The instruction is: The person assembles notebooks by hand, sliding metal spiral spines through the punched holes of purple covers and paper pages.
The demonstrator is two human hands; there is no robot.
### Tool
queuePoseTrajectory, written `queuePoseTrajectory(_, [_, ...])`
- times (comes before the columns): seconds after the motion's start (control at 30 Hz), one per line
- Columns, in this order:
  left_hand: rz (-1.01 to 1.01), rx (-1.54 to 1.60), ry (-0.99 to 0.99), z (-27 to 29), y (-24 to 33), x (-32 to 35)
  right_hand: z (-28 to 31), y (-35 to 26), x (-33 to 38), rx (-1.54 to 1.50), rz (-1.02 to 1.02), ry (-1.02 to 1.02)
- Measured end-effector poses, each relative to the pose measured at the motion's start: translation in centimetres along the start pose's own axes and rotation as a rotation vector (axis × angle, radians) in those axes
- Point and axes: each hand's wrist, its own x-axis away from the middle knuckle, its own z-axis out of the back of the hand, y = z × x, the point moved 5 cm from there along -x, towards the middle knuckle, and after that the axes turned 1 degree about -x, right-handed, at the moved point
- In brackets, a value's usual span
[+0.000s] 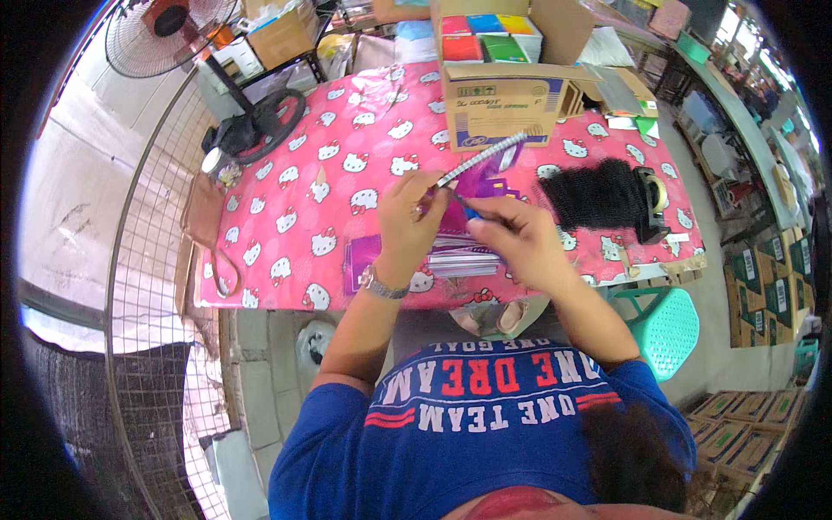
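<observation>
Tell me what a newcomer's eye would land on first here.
Most likely the bright pink tablecloth with its white cartoon-cat pattern, spread across the middle of the view. On its far side, an open cardboard box shows red, blue, yellow and green packs inside. Nearer, the left hand and right hand come close together beside a pale ridged strip, above a stack of booklets.

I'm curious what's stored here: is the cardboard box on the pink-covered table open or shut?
Open: the cardboard box has a flap raised at the right, and colourful stacked items show inside.
</observation>
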Motion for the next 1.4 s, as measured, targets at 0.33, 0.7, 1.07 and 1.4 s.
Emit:
queuePoseTrajectory(0.33, [0.388, 0.245, 0.662, 11.5, -7.7, 5.8, 1.7, 14.5, 6.7, -0.465, -0.377, 0.372])
queuePoseTrajectory(0.7, [0.637, -0.949, 0.299, 13.9, -18.5, 17.3, -3.9, 23.7, 9.7, 0.642, -0.288, 0.232])
queuePoseTrajectory(1.07, [-0.633, -0.699, -0.536, -4.3, 3.7, 3.8, -3.5, 32.7, 2.6, 0.724, -0.476, 0.084])
queuePoseTrajectory(1.4, [-0.566, -0.606, -0.782, -2.6, 5.9, -0.1, 6.5, 9.4, -0.7, 0.008, 0.050, 0.233])
